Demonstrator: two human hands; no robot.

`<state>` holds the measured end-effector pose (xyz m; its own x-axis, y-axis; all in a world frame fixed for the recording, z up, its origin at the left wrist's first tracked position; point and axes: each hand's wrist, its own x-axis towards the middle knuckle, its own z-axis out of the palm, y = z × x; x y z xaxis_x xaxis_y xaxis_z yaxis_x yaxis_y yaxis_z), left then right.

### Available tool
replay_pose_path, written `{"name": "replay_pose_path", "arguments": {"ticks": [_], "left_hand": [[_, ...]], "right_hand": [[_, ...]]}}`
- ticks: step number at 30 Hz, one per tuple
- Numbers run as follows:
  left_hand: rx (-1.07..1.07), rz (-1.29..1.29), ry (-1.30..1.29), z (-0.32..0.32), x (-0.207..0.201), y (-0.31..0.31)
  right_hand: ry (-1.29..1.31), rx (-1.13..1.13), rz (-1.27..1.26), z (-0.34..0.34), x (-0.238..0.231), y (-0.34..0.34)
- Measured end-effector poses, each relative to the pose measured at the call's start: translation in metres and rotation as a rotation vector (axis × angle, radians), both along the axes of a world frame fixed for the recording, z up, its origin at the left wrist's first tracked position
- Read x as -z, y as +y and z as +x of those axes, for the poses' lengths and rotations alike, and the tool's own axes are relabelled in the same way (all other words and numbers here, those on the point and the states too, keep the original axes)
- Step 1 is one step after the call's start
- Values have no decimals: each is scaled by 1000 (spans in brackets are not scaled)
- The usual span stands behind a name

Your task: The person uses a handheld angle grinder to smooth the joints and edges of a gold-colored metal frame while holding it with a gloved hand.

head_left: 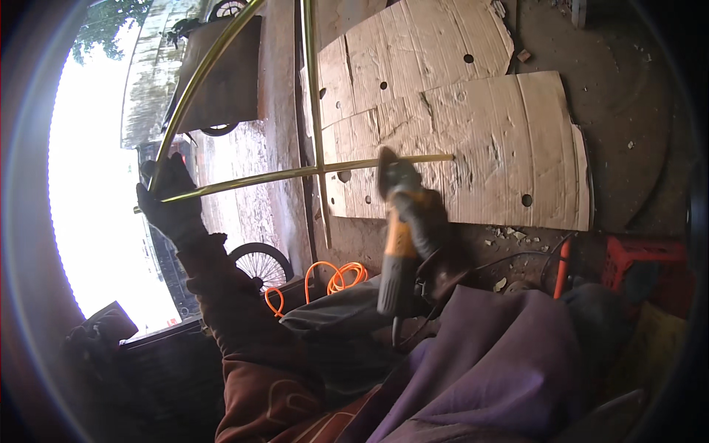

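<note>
A gold-coloured metal frame [255,179] of thin bars spreads across the upper middle, with one bar crossing another over the cardboard. My gloved left hand [171,196] grips its left corner, where a curved bar and a straight one meet. My gloved right hand [427,221] is wrapped round a yellow and grey angle grinder [399,255], held with its body upright in the picture. The grinder's disc [385,171] overlaps the straight bar near its right end; I cannot tell whether they touch. A power cord trails from the tool's lower end.
Flattened cardboard sheets [458,140] lie on the floor beneath the frame. An orange hose [341,279] is coiled near my legs, beside a spoked wheel [262,266]. A red crate [642,258] stands at the right. A dark cart [218,77] is at the upper left.
</note>
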<state>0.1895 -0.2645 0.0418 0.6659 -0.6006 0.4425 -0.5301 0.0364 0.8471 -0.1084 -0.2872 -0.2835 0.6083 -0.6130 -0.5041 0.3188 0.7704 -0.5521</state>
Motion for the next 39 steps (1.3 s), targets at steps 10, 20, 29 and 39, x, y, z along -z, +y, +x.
{"name": "replay_pose_path", "arguments": {"ticks": [10, 20, 29, 39], "left_hand": [[-82, 134, -295, 13, 8, 18], [-92, 118, -29, 72, 3, 63], [-74, 47, 549, 49, 2, 62], [105, 261, 525, 68, -13, 74]], "right_hand": [[98, -52, -9, 2, -45, 17], [-96, -24, 39, 13, -40, 19], [45, -118, 4, 10, -1, 15], [-98, 10, 69, 1, 24, 12]]}}
